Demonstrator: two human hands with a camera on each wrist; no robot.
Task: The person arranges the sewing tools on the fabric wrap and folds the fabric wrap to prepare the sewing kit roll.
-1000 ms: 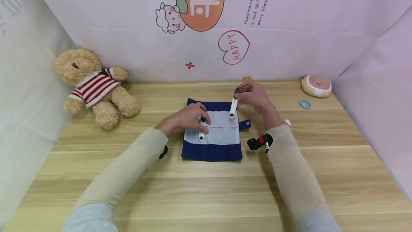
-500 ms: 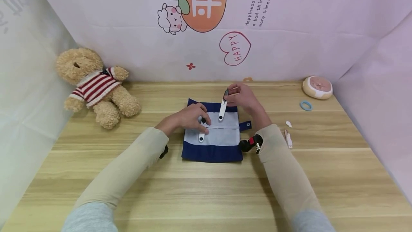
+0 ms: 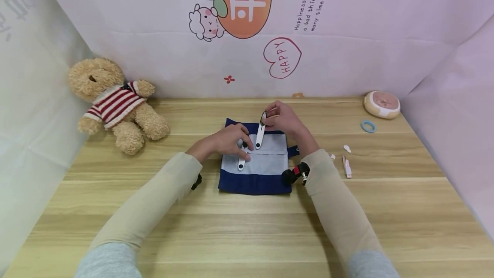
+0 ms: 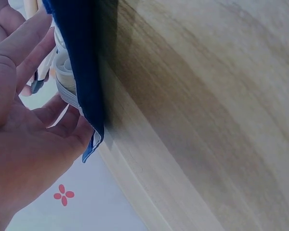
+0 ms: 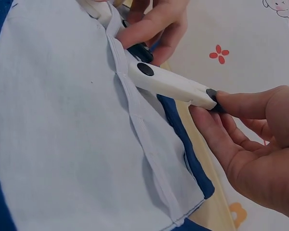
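Observation:
A navy fabric pouch lies unfolded on the table, its pale lining crossed by an elastic band. My right hand pinches the dark end of a slim white tool with a black round pivot. The tool's other end meets the band from behind, in the right wrist view. A similar white tool lies on the lining, partly covered by my left hand. That hand's thumb touches the band, with its fingers spread apart from it. In the left wrist view the pouch edge hides some fingertips.
A teddy bear in a striped shirt sits at the back left. At the right lie a rounded beige case, a blue ring, a small white piece and a slim pinkish-white item. A snap strap sticks out from the pouch.
My right hand has moved left with the white tool, bringing it over the pouch beside my left hand. The left hand has stayed in place. Small items beside the right forearm are uncovered.

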